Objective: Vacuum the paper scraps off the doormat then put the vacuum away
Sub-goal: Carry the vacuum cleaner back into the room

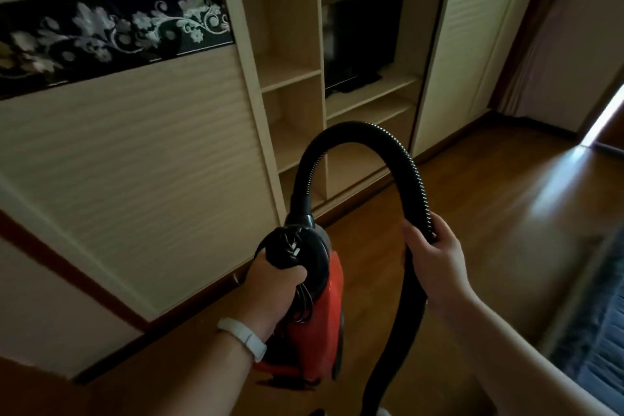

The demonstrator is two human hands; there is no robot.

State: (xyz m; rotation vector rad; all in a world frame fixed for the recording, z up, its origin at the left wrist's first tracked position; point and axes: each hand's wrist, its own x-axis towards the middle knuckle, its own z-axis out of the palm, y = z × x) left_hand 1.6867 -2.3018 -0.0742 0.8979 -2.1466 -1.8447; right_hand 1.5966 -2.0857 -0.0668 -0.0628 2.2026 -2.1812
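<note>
**A:** Wooden floor (472, 213) spreads from 6 o'clock out to 3 o'clock, with a pale sheen of light on it toward 3. What stands ahead of you?

**B:** At 12 o'clock you face open shelving (290, 78), and a dark television (363, 37) sits on the shelf just right of it. A ribbed sliding door (135, 145) fills 9 to 10 o'clock and carries a dark floral band (111, 30) across it. A curtain (557, 44) hangs at 2 o'clock, and blue fabric (601, 314) edges in at 4.

**A:** Where is the vacuum?

**B:** The vacuum (324, 314) hangs at 6 o'clock, lifted off the floor. It has a red body with a black top.

**A:** And your hands?

**B:** Your left hand (273, 287) is wrapped round the black handle on top, fingers curled under it. Loops of black cord (304, 300) lie beside those fingers, and a white wristband (243, 338) sits on that wrist. Your right hand (435, 253) grips the hose (354, 132) at about 5 o'clock, fingers curled round it.

**A:** How does the hose run?

**B:** It rises from the front of the vacuum and arches toward 12 o'clock. Then it drops through your right hand and trails down past 6 o'clock, where its end leaves the view.
</note>
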